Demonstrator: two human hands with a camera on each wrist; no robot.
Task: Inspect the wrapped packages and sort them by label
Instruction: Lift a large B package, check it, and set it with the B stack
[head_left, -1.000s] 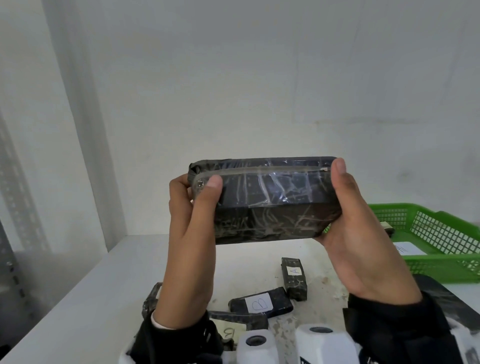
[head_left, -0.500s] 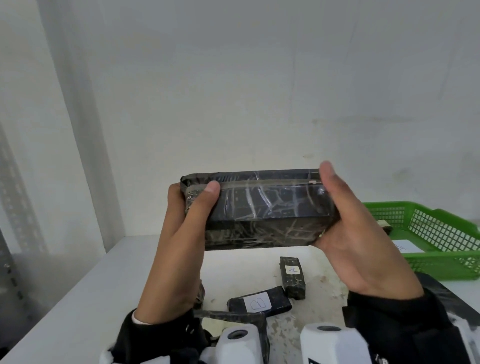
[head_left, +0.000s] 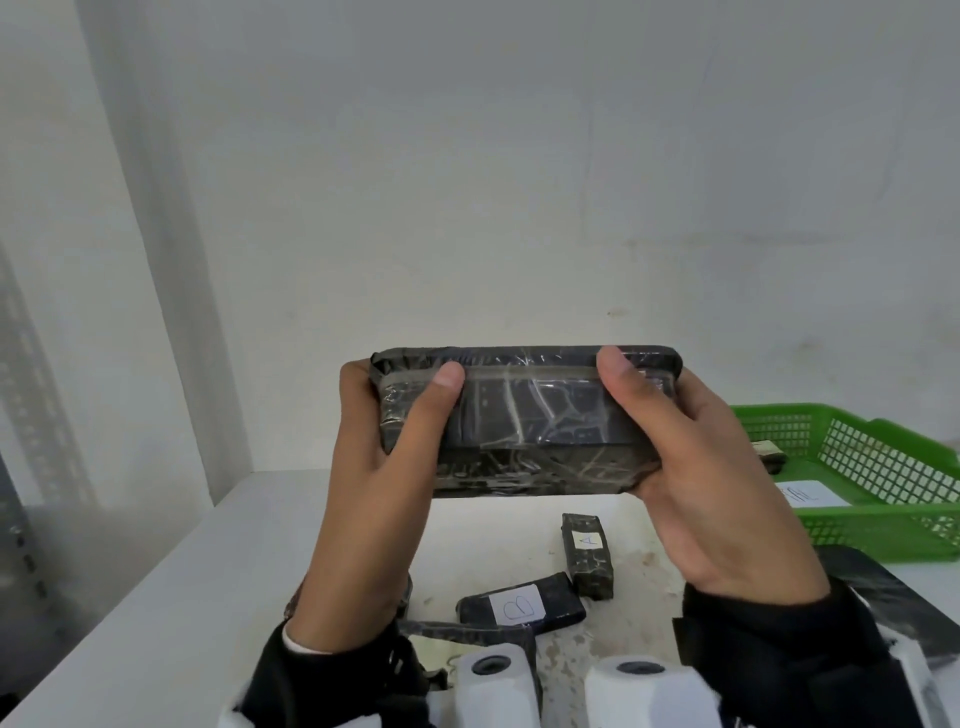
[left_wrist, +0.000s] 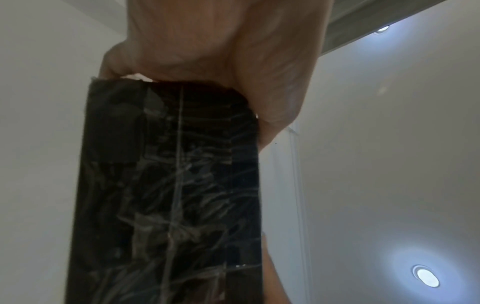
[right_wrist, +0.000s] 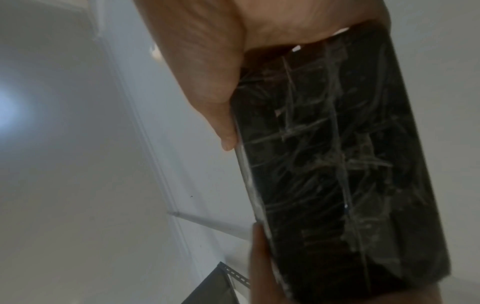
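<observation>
Head view: glossy, crinkled black rectangular package (head_left: 524, 421) between both hands.

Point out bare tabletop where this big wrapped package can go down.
Free: the white table left of the left hand, toward the wall. Crowded: the near middle, with black packages labelled A and B, and the green plastic basket on the right.

Perhaps a stockroom: slotted metal racking (head_left: 21, 395), green sorting basket (head_left: 878, 530).

At frame centre I hold a package (head_left: 524, 421) above the table (head_left: 171, 587); packages A (head_left: 588, 555) and B (head_left: 521, 607) lie below it, the basket (head_left: 878, 530) at right.
</observation>
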